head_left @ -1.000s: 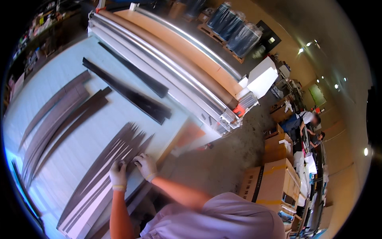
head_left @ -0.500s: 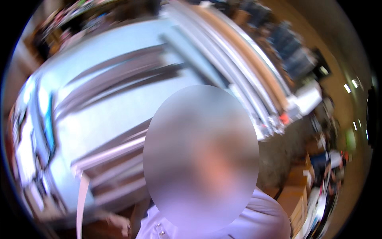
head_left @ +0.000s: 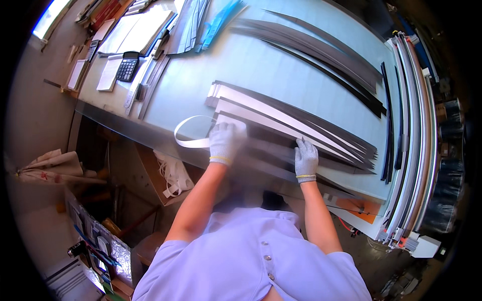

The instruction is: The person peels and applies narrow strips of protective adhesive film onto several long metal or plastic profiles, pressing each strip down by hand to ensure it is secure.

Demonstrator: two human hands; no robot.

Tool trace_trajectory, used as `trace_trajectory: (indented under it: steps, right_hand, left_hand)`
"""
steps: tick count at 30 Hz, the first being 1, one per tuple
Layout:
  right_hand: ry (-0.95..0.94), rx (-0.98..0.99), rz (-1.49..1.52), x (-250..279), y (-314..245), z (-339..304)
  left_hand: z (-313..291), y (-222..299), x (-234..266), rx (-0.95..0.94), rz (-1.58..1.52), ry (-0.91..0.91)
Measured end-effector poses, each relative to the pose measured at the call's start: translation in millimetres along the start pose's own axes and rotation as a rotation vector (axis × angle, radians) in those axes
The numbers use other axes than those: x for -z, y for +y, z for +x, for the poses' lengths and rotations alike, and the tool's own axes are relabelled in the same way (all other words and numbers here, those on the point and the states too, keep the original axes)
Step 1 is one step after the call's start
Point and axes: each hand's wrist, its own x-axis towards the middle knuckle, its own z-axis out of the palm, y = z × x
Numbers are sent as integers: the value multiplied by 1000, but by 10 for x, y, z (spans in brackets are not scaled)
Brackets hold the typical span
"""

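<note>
My left hand (head_left: 224,143), in a pale knit glove, is closed around a white ribbon-like strip (head_left: 192,144) that loops out to its left. It rests at the left end of the dark flat strips near the table's front edge. My right hand (head_left: 306,159), gloved too, lies with fingers stretched over a dark grey strip (head_left: 334,165) farther right. Just beyond both hands, a fanned stack of dark and whitish strips (head_left: 281,114) lies slantwise. Motion blur smears the strip between my hands.
More dark strips (head_left: 316,47) lie farther back on the pale table (head_left: 186,95). A long rail assembly (head_left: 414,135) bounds the right side. At the left are a calculator (head_left: 127,66), papers (head_left: 138,32) and a steel ruler (head_left: 132,95). White strip scraps (head_left: 173,173) hang below the front edge.
The view has swung from a blurred, tilted look across the table to a clearer one down onto my hands. Both hands are now at the strips; earlier only one showed, low at the left.
</note>
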Motion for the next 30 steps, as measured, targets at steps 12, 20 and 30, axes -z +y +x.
trace_trajectory:
  steps: [12, 20, 30]
  right_hand:
    - [-209, 279, -191, 192, -8, 169]
    - [-22, 398, -269, 507, -177, 329]
    - [17, 437, -182, 761, -473, -334]
  left_hand:
    - [-1344, -3528, 782, 738, -402, 530]
    - [-1454, -4393, -285, 1017, -222, 320]
    - [-837, -846, 248, 818, -1357, -47]
